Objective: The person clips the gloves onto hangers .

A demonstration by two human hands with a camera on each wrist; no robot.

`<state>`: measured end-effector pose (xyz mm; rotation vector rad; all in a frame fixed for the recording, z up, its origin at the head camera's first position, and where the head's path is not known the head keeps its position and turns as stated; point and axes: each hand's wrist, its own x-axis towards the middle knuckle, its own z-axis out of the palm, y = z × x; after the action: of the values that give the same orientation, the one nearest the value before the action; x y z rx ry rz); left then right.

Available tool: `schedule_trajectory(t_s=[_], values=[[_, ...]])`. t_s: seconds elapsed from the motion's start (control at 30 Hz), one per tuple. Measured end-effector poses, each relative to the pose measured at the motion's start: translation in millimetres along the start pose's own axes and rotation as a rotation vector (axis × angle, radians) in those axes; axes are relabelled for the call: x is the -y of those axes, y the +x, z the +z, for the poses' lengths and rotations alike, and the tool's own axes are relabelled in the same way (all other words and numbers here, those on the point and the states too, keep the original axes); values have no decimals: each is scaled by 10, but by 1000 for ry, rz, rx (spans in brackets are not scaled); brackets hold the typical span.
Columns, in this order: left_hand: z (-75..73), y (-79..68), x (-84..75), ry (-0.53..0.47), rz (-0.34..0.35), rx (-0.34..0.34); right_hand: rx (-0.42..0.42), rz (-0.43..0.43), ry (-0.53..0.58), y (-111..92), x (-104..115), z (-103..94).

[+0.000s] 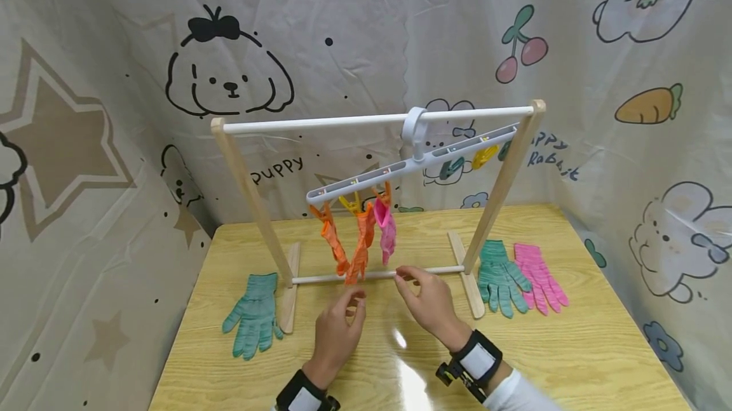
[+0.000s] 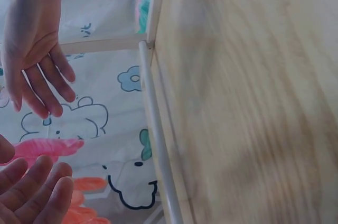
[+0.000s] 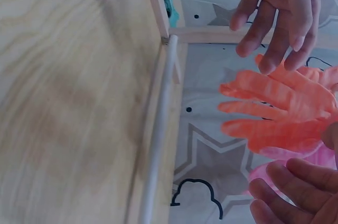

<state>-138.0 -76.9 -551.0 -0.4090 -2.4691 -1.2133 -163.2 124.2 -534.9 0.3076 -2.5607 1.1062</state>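
Note:
My left hand point(image 1: 340, 327) is raised over the table in front of the rack, fingers loosely bent and holding nothing. Opposite it, my right hand point(image 1: 427, 302) also holds nothing, its fingertips near the rack's lower bar point(image 1: 380, 275). Just beyond both hands hang two orange gloves point(image 1: 361, 242) and a pink glove point(image 1: 386, 233), held by orange and yellow clips under the left half of a grey-white hanger point(image 1: 366, 179). In the right wrist view, the orange glove point(image 3: 285, 110) hangs fingers-down between the hands.
The hanger tilts from the rack's top bar point(image 1: 320, 123), its right half bearing green and yellow clips point(image 1: 485, 157). One green glove point(image 1: 255, 316) lies left of the rack; another green glove point(image 1: 501, 279) and a pink glove point(image 1: 540, 277) lie right. Printed cloth point(image 1: 354, 49) surrounds the table point(image 1: 229, 385).

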Motion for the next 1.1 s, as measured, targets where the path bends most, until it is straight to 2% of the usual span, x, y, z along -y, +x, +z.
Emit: schedule_trajectory(t_s=[0.2,0.43,0.6,0.83,1.1], values=[[0,-60,25,23,6,12,13,-11,-19,-110,2,46],[-9,-79,27,29,1,20,-9,-37,-61,-168,-7,54],[14,-78,19,44,32,28,1,6,-75,-206,-22,21],[65,-76,-8,130,73,94,30,76,-97,-299,-139,-63],[96,-57,-62,141,75,159,59,109,-120,-364,-291,-163]])
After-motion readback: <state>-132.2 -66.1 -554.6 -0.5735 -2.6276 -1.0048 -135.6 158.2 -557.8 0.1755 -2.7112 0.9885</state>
